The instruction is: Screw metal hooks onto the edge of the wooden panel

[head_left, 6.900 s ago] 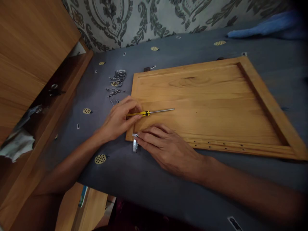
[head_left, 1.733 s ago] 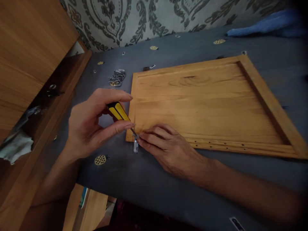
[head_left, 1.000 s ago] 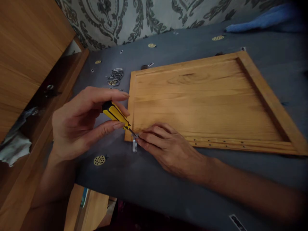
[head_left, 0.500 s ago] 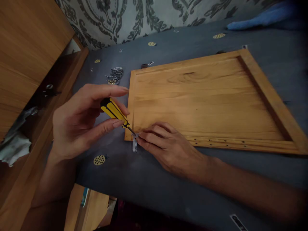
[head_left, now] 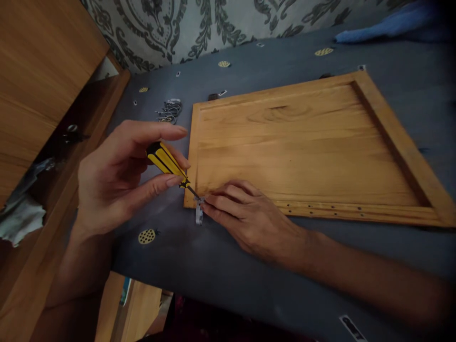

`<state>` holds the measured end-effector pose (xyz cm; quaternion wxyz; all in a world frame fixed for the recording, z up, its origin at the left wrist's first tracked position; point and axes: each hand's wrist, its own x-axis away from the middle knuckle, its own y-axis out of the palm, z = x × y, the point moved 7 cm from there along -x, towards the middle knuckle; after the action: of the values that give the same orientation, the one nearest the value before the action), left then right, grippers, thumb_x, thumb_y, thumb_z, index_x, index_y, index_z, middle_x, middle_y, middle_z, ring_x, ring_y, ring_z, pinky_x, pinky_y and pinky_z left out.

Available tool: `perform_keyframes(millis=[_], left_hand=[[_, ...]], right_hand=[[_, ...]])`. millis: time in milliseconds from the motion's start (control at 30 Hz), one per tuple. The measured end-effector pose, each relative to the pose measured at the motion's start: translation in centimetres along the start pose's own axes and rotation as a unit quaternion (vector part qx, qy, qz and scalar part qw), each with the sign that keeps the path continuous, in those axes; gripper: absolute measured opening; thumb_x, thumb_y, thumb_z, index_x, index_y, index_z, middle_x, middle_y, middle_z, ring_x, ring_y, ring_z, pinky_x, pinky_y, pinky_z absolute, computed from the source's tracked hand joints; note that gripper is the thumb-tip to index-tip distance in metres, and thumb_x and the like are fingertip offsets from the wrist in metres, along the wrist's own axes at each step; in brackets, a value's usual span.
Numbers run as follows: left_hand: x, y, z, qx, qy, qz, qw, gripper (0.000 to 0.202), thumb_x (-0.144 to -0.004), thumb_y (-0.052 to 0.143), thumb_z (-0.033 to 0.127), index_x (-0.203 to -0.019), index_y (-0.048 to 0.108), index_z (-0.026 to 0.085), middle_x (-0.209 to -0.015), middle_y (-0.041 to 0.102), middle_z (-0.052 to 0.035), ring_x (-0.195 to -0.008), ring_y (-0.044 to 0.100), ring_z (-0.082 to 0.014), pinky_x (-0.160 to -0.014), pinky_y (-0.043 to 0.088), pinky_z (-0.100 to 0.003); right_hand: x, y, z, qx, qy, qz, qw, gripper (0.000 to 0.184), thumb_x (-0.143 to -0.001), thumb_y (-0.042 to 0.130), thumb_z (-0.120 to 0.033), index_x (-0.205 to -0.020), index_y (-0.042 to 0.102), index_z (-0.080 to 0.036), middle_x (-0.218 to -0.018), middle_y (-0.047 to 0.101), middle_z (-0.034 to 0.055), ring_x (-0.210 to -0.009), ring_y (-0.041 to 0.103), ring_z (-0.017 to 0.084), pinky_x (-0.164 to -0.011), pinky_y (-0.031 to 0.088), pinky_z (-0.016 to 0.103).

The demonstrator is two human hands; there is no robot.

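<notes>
My left hand (head_left: 124, 175) grips a yellow and black screwdriver (head_left: 166, 160) by its handle, thumb below and fingers above. The shaft slants down to the right, its tip on a small metal hook (head_left: 199, 213) at the near left corner of a framed wooden panel (head_left: 292, 142). My right hand (head_left: 254, 216) rests on the panel's near edge, fingertips closed against that hook; they hide part of it. A row of small holes runs along the panel's near rail to the right.
Several metal hooks (head_left: 170, 110) lie in a pile past the panel's left edge. A blue cloth (head_left: 392, 26) is at the far right on the dark grey, pineapple-print cover (head_left: 228, 275). A wooden cabinet (head_left: 46, 76) stands at the left, with a crumpled wrapper (head_left: 23, 221) beside it.
Almost nothing differs. The screwdriver handle and the left fingers have shifted very slightly left and up, while the tip stays on the metal hook. My right hand keeps its place.
</notes>
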<state>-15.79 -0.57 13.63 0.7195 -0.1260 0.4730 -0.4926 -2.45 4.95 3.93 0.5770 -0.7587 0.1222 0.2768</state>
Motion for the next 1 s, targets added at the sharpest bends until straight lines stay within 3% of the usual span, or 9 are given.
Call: perform_keyframes(millis=[67, 233, 333, 433, 567, 700, 833, 1000], left_hand=[[0.01, 0.09, -0.15, -0.003, 0.000, 0.000, 1.000, 0.047, -0.081, 0.075, 0.022, -0.125, 0.061, 0.030, -0.100, 0.067, -0.0028, -0.082, 0.069, -0.0166, -0.068, 0.062, -0.029], [0.11, -0.15, 0.37, -0.062, 0.023, 0.049, 0.997, 0.050, -0.076, 0.080, 0.023, -0.122, 0.064, 0.031, -0.107, 0.069, -0.0009, -0.085, 0.065, -0.0145, -0.062, 0.058, -0.024], [0.13, -0.09, 0.33, -0.020, 0.005, 0.028, 0.999, 0.046, -0.079, 0.077, 0.023, -0.123, 0.064, 0.029, -0.104, 0.069, -0.0016, -0.084, 0.068, -0.0158, -0.069, 0.061, -0.028], [0.11, -0.23, 0.17, 0.004, 0.002, 0.014, 1.000, 0.049, -0.079, 0.077, 0.024, -0.125, 0.062, 0.030, -0.108, 0.067, -0.0024, -0.083, 0.069, -0.0172, -0.066, 0.063, -0.029], [0.06, -0.07, -0.23, -0.006, -0.001, 0.007, 1.000, 0.049, -0.079, 0.077, 0.022, -0.124, 0.062, 0.032, -0.101, 0.067, -0.0028, -0.081, 0.068, -0.0171, -0.066, 0.062, -0.029], [0.21, 0.02, 0.30, -0.056, 0.020, 0.031, 0.998, 0.051, -0.076, 0.080, 0.026, -0.124, 0.063, 0.033, -0.107, 0.069, -0.0011, -0.083, 0.066, -0.0151, -0.062, 0.060, -0.025], [0.40, 0.03, 0.27, -0.011, -0.006, 0.018, 1.000, 0.048, -0.080, 0.076, 0.022, -0.125, 0.062, 0.030, -0.111, 0.067, -0.0025, -0.087, 0.070, -0.0178, -0.070, 0.063, -0.030], [0.25, 0.07, 0.08, 0.019, 0.001, -0.011, 1.000, 0.049, -0.080, 0.076, 0.019, -0.125, 0.061, 0.029, -0.105, 0.067, -0.0045, -0.084, 0.071, -0.0199, -0.068, 0.063, -0.031]], right_hand=[[-0.01, -0.03, 0.00, 0.002, 0.001, 0.001, 1.000, 0.033, -0.100, 0.036, -0.012, -0.109, 0.068, -0.012, -0.100, 0.072, 0.0074, -0.094, 0.057, 0.022, -0.087, 0.046, 0.039], [-0.01, -0.07, -0.02, 0.000, 0.002, 0.005, 1.000, 0.032, -0.100, 0.037, -0.011, -0.110, 0.067, -0.010, -0.100, 0.072, 0.0078, -0.094, 0.057, 0.022, -0.087, 0.046, 0.040], [0.00, 0.05, 0.00, -0.004, -0.001, 0.000, 1.000, 0.031, -0.099, 0.038, -0.011, -0.111, 0.067, -0.010, -0.101, 0.071, 0.0080, -0.094, 0.057, 0.023, -0.087, 0.046, 0.040], [0.06, 0.17, 0.04, -0.004, -0.001, -0.007, 1.000, 0.031, -0.098, 0.039, -0.011, -0.112, 0.066, -0.012, -0.102, 0.071, 0.0080, -0.096, 0.057, 0.022, -0.087, 0.045, 0.040], [0.09, 0.12, 0.00, -0.003, -0.002, -0.007, 1.000, 0.029, -0.097, 0.042, -0.010, -0.113, 0.066, -0.012, -0.101, 0.070, 0.0082, -0.096, 0.056, 0.022, -0.086, 0.045, 0.040], [0.00, 0.05, 0.00, 0.001, 0.002, -0.009, 1.000, 0.032, -0.098, 0.039, -0.010, -0.112, 0.067, -0.014, -0.101, 0.071, 0.0070, -0.096, 0.056, 0.022, -0.088, 0.045, 0.040], [-0.01, 0.02, -0.06, -0.004, -0.003, 0.000, 1.000, 0.030, -0.098, 0.040, -0.010, -0.111, 0.067, -0.009, -0.101, 0.071, 0.0083, -0.095, 0.056, 0.023, -0.088, 0.045, 0.040], [0.08, 0.12, -0.06, -0.008, -0.003, 0.000, 1.000, 0.028, -0.096, 0.044, -0.010, -0.114, 0.065, -0.008, -0.103, 0.071, 0.0084, -0.096, 0.057, 0.023, -0.090, 0.044, 0.040]])
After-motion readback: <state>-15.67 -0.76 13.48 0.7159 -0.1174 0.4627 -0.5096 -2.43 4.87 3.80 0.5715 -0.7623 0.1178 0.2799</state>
